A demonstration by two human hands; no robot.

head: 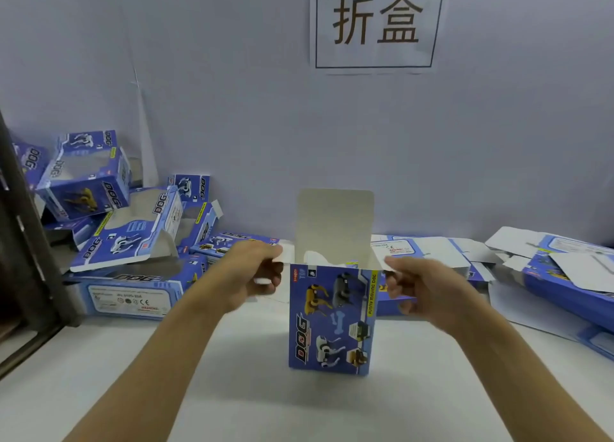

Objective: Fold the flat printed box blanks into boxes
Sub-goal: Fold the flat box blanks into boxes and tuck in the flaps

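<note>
A blue printed "DOG" box (332,318) stands upright on the white table (232,392), its top open and its grey lid flap (335,222) sticking straight up at the back. My left hand (255,272) pinches the small white side flap at the box's top left corner. My right hand (415,289) pinches the matching side flap at the top right corner. Both flaps are spread outward from the opening.
Several folded blue boxes (86,179) are heaped at the back left against the wall. Flat box blanks (564,269) lie stacked at the right and behind the box. A dark frame (26,242) borders the table's left side. A paper sign (375,23) hangs on the wall.
</note>
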